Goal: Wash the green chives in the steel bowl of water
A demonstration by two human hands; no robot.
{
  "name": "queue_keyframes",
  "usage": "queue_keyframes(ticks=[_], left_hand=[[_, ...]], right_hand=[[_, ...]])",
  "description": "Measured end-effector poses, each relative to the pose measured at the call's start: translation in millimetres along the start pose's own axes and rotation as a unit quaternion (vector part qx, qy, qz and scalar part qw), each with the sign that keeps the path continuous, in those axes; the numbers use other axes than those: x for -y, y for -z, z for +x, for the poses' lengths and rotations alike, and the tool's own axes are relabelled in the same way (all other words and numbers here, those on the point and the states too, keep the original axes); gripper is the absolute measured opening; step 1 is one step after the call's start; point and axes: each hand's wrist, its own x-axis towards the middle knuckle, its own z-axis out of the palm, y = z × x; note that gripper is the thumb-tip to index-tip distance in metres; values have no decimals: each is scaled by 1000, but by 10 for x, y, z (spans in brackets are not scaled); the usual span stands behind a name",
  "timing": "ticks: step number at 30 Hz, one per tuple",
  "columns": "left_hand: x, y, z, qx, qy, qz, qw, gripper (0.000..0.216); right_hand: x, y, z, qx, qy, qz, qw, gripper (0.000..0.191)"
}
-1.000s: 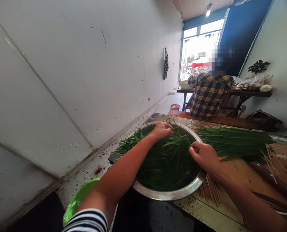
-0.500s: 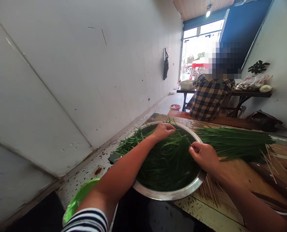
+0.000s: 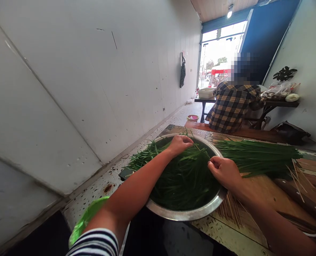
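Note:
A wide steel bowl (image 3: 183,214) full of long green garlic chives (image 3: 184,185) stands in front of me. Over its far side, my left hand (image 3: 181,144) is closed in a pinch on some chives, and thin green ends poke out by its fingertips. My right hand (image 3: 225,171) is at the bowl's right rim, thumb and fingers pressed together against the edge of the chives. What those fingers pinch is hidden. More chives trail over the bowl's left rim.
Right of the bowl lie a chive bundle (image 3: 259,156), a cutting board (image 3: 264,192), a knife (image 3: 301,201) and wooden skewers (image 3: 232,209). A green-bagged bin (image 3: 87,218) stands low left. A person in a plaid shirt (image 3: 231,106) sits ahead on a bench, facing away.
My hands and the chives stay almost where they were. The seated person has shifted slightly, with an arm now reaching further right toward the bags on the far table.

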Motion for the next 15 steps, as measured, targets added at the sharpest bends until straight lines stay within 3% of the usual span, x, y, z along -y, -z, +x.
queue_keyframes(ticks=[15], left_hand=[[-20,-39,-15,1,-19,12,1000,24]], right_hand=[[-9,-2,6,9,0,-6,1000,26]])
